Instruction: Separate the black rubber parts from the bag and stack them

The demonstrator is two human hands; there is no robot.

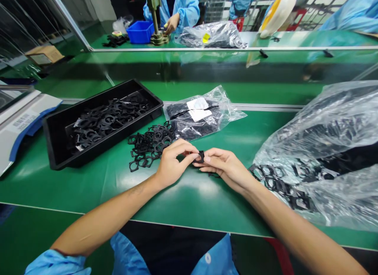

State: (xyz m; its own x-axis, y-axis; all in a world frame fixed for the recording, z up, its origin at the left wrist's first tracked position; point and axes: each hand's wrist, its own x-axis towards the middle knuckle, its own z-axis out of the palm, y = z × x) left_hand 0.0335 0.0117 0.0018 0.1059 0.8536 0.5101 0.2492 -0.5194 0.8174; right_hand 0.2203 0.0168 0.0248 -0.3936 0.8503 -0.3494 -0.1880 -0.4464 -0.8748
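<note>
While both hands meet above the green desk (pixel 118 192), right of the tray and nearer the wearer, one small black part (pixel 201 156) sits between their fingertips. Left hand (pixel 174 160): thumb and fingers pinched on the part's near-left edge. Right hand (pixel 224 164): thumb and fingers pinched on its opposite edge. Part held up off the desk; finer shape hidden by the fingers. Below the right hand, another dark piece (pixel 214 175) on the desk, mostly covered.

Landmark, the tray (pixel 57 137): black, long, set aslant, loaded with jumbled black pieces. Just beside it, on its right, a loose heap (pixel 153 143) of black ring-like pieces. Right of the tray, past the heap, a clear bag (pixel 189 129) of dark contents with white labels (pixel 199 114); the heap meets its left edge. Well right of the tray, a large plastic sack (pixel 330 117), more black frames showing at its mouth.

Left of the tray, a white machine (pixel 22 117) with blue edging, partly out of view. Well beyond the tray, a blue bin (pixel 140 32); right of that, a co-worker's hand (pixel 172 23) at a metal stand (pixel 153 15).
</note>
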